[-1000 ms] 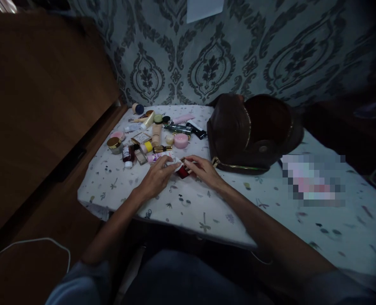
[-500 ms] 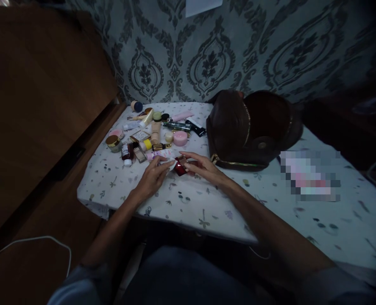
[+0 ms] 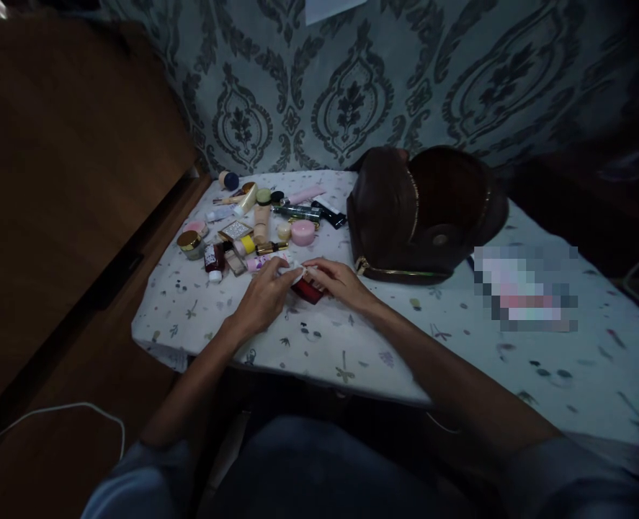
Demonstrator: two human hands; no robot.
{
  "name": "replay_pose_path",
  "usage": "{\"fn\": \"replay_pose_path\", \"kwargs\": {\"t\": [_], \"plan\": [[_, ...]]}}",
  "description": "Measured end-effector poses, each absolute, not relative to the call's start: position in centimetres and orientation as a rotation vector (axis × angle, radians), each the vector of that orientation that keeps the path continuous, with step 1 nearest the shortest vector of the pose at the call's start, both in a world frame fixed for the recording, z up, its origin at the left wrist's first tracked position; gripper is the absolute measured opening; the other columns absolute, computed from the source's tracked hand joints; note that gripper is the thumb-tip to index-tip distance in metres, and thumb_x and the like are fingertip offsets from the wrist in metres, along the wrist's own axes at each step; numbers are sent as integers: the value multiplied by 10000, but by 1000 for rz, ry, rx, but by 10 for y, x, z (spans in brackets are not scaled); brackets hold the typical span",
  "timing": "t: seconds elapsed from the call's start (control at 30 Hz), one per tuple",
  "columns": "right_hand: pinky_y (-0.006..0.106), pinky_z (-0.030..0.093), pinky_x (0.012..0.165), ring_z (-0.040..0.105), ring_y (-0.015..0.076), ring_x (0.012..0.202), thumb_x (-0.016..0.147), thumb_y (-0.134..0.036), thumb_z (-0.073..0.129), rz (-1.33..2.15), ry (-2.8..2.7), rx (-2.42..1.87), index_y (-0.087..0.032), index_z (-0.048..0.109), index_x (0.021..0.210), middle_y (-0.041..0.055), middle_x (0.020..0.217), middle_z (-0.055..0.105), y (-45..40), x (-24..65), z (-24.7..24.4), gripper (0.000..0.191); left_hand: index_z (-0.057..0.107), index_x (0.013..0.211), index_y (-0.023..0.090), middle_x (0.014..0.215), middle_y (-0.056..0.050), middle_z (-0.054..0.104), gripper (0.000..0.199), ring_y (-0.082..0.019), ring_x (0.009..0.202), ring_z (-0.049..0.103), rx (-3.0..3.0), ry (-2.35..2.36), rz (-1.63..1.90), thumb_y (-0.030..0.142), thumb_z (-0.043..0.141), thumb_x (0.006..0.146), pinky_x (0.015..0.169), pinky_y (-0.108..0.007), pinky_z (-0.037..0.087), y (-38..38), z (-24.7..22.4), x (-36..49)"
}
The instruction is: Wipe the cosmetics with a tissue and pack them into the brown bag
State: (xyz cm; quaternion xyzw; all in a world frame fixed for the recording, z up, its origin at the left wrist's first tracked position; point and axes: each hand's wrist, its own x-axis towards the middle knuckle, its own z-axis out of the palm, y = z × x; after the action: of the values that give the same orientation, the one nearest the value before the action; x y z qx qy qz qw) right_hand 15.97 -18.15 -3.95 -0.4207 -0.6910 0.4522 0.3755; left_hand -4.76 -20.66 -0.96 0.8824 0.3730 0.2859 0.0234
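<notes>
My left hand pinches a crumpled white tissue between thumb and fingers. Close against it, my right hand has its fingers closed round a small glossy dark red container, whose exact kind I cannot make out. The tissue lies at the container's upper side, and the fingers hide part of both. Just behind my left hand lies a white and pink tube. A gold and black tube and a pink round jar are a little farther back.
Several cosmetics cover the table's back left, among them a gold-lidded jar, a dark red bottle with a white cap and a beige tube. A brown leather bag stands unzipped at right. A patterned cloth covers the table.
My hands have come closer together. The tissue now lies over the upper side of the red container, which has turned in my right hand. The view has shifted slightly.
</notes>
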Motion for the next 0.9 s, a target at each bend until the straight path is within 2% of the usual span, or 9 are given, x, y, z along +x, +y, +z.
{"fn": "replay_pose_path", "kwargs": {"t": [0.23,0.43,0.53,0.67,0.9], "plan": [[213,457,494,554,137,610,884,-600,469,1127,-1772,-1141,-164,636,1003,5,712,586,-181,159,-39,482,546,1285,214,1193,-101,526,476,-220,1065,502,2897,1216,735,18,374,887,903,-376,482,-221,-7,-41],[197,439,455,527,115,582,871,-602,493,1188,-1703,-1131,-163,639,953,21,780,625,-180,156,-39,470,550,1280,236,1178,-92,539,449,-211,1027,521,2881,1196,794,47,373,914,835,-341,494,-231,-13,-50],[202,434,453,521,110,576,883,-595,489,1227,-1696,-1124,-162,651,1077,31,823,640,-180,158,-39,502,546,1292,254,1168,-87,540,396,-206,1005,530,2799,1187,848,119,390,953,800,-326,492,-232,-19,-56],[202,458,516,533,94,624,881,-529,560,1368,-1737,-978,-215,555,1351,36,956,637,-180,167,-39,565,557,1282,241,1138,-93,531,361,-191,971,544,2711,1137,984,151,398,971,779,-311,489,-228,-25,-59],[222,513,547,581,87,628,822,-495,671,1564,-1658,-888,-247,552,1358,56,1077,624,-181,174,-39,603,553,1280,237,1136,-83,512,350,-177,1011,539,2624,1159,1045,164,397,977,843,-320,491,-222,-26,-55]]}}
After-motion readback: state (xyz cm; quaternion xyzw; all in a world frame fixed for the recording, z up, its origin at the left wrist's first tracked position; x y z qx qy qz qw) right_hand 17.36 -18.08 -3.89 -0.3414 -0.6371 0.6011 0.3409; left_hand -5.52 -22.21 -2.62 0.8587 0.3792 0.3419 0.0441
